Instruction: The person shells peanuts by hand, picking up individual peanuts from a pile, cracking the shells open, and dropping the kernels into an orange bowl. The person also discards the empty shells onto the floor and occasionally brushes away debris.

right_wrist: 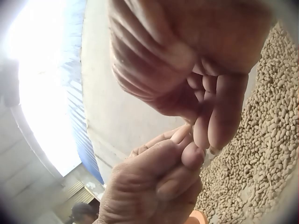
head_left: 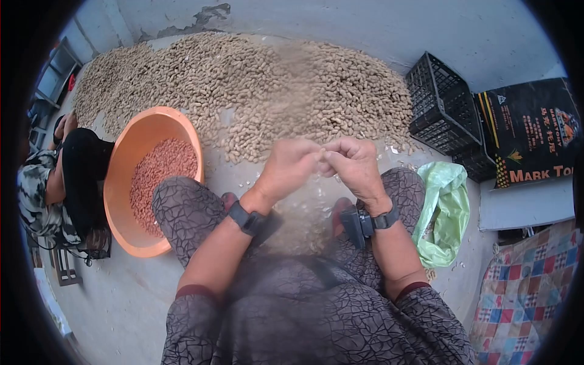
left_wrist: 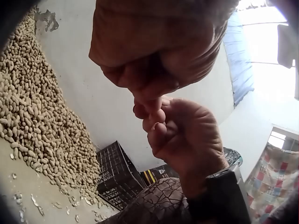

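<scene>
black package (head_left: 518, 132), lettered "MARK TO" (head_left: 540, 175), Chinese characters (head_left: 544, 129)

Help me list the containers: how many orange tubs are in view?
1: the orange tub, beside the camera wearer's left knee, holding reddish peanuts. Others may be hidden.

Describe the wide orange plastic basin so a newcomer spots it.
Find the broad heap of tan unshelled peanuts along the pale wall. The wide orange plastic basin stands at the heap's near edge, left in the head view. Bright colour and reddish shelled kernels inside set it apart.
</scene>
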`<action>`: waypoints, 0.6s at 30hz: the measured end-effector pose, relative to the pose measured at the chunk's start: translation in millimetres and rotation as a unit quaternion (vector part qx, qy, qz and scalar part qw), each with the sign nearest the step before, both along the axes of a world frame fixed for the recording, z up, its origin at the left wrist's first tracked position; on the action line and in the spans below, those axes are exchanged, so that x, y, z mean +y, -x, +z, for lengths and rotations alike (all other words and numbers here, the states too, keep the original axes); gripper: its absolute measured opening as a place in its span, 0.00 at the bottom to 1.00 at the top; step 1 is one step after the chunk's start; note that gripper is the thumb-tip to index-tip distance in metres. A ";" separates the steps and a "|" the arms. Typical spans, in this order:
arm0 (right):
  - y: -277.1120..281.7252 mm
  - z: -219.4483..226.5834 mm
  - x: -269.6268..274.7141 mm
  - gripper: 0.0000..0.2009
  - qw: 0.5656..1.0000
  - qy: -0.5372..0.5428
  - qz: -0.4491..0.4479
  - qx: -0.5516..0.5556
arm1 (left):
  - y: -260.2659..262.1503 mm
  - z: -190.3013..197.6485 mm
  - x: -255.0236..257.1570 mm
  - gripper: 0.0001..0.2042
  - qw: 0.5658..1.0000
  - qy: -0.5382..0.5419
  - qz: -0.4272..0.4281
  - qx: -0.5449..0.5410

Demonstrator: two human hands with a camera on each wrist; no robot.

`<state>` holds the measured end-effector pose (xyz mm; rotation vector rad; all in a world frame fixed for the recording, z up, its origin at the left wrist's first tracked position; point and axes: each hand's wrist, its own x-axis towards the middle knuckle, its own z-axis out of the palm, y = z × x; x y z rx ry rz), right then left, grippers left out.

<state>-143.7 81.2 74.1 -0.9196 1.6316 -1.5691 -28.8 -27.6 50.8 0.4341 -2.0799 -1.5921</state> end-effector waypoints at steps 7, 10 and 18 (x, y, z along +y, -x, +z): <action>2.9 -12.8 -7.1 0.04 0.998 -0.046 -0.040 -0.020 | 3.5 0.2 8.4 0.06 0.994 -0.086 0.039 -0.047; 1.5 -14.4 -10.4 0.04 0.988 0.031 -0.064 -0.139 | 7.7 -8.7 3.8 0.05 0.986 -0.156 0.059 -0.012; -6.7 -25.9 -11.5 0.04 0.989 0.036 -0.082 -0.120 | 14.4 -38.5 4.8 0.08 0.986 -0.140 0.082 0.023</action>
